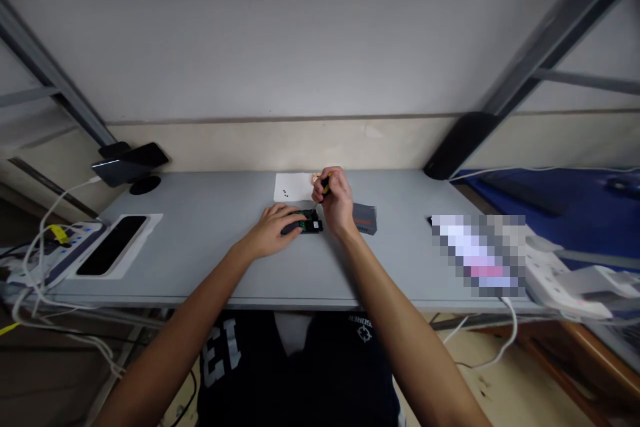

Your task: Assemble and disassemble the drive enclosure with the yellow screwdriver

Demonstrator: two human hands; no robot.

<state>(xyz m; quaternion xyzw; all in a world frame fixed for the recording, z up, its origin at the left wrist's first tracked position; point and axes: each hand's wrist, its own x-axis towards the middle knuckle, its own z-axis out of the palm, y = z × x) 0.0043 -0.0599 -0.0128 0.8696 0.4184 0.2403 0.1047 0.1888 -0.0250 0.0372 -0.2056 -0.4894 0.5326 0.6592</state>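
Fingers of the right hand (340, 205) were wrapped tightly around the black-and-yellow handle of a screwdriver (326, 187), and its thin shaft was pointed down at the right half of a small black electronic device (311, 227). Whether the tip was seated in a screw head could not be made out. By the left hand (273, 230), the device was held against the desk at its left end, between thumb and forefinger, with the other fingers loosely bent beside it. Green circuit board (303, 223) was exposed between the hands, so the casing could be judged already opened; a pale label was shown at the right end. Just beyond, on a sheet of white paper (295, 181), a few tiny dark pieces (285, 193) were laid out, probably screws, which suggested that some fasteners were out of the device. How many were left inside could not be counted, nor could loosening be told from tightening. At the paper's right edge, a small orange item (315, 178) was partly hidden by the right hand. Beside that hand's wrist, a dark grey box (365, 219) was set on the grey desk (210, 240). Farther left, a smartphone (113, 245) was laid face up on a white sheet (143, 240).
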